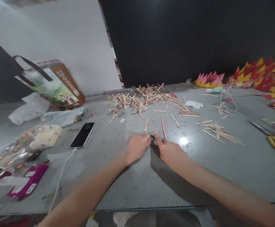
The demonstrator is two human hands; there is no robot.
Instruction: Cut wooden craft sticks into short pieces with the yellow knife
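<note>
My left hand [138, 146] is closed in a fist near the middle of the table, its fingertips at a small dark piece [152, 137]. Against that piece from the other side presses my right hand [172, 153], thumb and forefinger drawn together. The pale tip of a wooden craft stick [155, 133] shows just beyond the right fingertips; the rest is hidden by the fingers. What the dark piece is, I cannot make out. A pink-and-white patterned pencil-like rod [163, 127] lies beside my right knuckles. Another loose craft stick [146, 125] rests flat a little farther off.
A heap of crossed craft sticks [139, 99] spreads at the back, with loose sticks [220, 131] to the right. Scissors [267, 134] and paper crowns [209, 80] are on the right. A phone [82, 135] on a cable and a printed bag [54, 83] are left.
</note>
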